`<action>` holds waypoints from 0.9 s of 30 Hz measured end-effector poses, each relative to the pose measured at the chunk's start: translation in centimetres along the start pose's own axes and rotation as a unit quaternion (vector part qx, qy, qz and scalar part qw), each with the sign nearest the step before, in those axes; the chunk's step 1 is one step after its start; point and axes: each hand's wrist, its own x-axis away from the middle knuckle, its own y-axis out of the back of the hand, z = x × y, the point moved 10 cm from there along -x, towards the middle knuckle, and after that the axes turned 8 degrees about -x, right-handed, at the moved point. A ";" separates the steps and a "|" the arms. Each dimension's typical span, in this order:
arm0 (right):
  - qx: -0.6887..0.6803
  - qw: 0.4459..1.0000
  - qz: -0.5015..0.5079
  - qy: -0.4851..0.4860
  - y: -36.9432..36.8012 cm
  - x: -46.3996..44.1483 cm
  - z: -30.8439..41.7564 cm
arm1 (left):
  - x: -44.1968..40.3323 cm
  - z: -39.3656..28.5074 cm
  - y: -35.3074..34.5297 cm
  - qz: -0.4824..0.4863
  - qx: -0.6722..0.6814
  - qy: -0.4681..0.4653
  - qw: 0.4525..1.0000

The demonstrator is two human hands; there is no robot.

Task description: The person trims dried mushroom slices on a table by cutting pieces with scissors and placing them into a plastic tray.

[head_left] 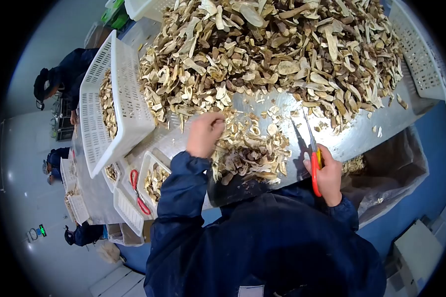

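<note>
My left hand (204,134) is over the left side of a small heap of dried mushroom slices (250,158) on the metal table. Its fingers are curled together, and whatever they pinch, if anything, is hidden. In my right hand (328,174) is a pair of scissors (314,171) with red and yellow handles. The metal blades point away from me, over bare metal to the right of the small heap. Beyond both hands rises a large pile of dried mushroom slices (282,54), pale and brown.
A white perforated basket (134,106) with slices stands at left, another basket (421,54) at far right. Red-handled scissors (139,193) lie beside a white tray (150,161) of slices. Below the table's right edge is a lined bin (396,163). Co-workers (67,74) stand at left.
</note>
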 end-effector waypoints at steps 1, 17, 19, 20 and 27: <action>0.003 1.000 -0.001 -0.001 0.0 0.0 -0.1 | -0.7 -0.5 -1.3 0.032 -0.048 0.008 0.998; 0.017 1.000 -0.005 0.015 0.1 -0.2 -0.1 | -4.7 0.4 0.6 -0.103 0.001 0.094 0.990; 0.021 1.000 -0.007 0.016 0.1 -0.1 -0.2 | -5.6 -0.7 0.6 -0.152 -0.122 0.057 0.979; 0.020 1.000 -0.008 0.017 0.1 -0.1 -0.2 | -5.9 -0.4 0.1 -0.154 -0.148 0.050 0.976; 0.008 1.000 0.001 -0.001 0.0 -0.2 -0.7 | -3.1 1.2 -3.3 0.025 0.236 0.101 0.966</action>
